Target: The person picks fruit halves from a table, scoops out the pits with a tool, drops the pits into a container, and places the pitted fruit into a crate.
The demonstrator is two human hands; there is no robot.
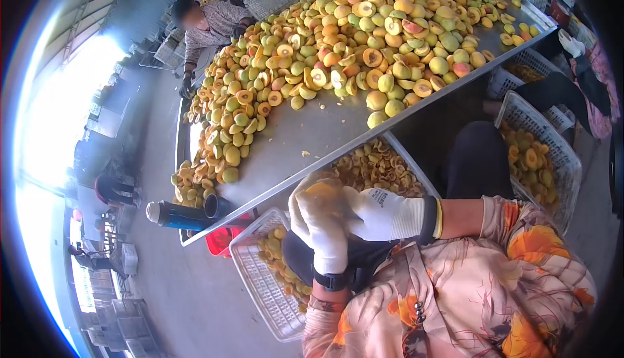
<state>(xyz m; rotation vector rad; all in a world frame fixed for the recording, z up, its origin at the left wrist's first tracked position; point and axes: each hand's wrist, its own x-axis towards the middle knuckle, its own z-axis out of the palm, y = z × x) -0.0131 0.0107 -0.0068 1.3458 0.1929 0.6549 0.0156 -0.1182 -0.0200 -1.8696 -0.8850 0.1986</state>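
Note:
My left hand (pixel 316 218) and my right hand (pixel 380 213), both in white gloves, meet in front of my lap. The fingers of my left hand curl round a yellowish fruit (pixel 321 193), blurred by motion. My right hand's fingers are closed against the same fruit; their tips are partly hidden. Just beyond the hands runs the edge of a metal table (pixel 286 138), heaped with halved yellow and orange fruit (pixel 312 52). Below the table edge, close by my hands, lies a crate of fruit pieces (pixel 416 169).
A white crate of fruit (pixel 239 254) stands at my left knee, another (pixel 572 163) at my right. A blue flask (pixel 175 215), a dark cup (pixel 216 206) and a red container (pixel 221 241) are near the table's left corner. A co-worker (pixel 211 26) is across the table.

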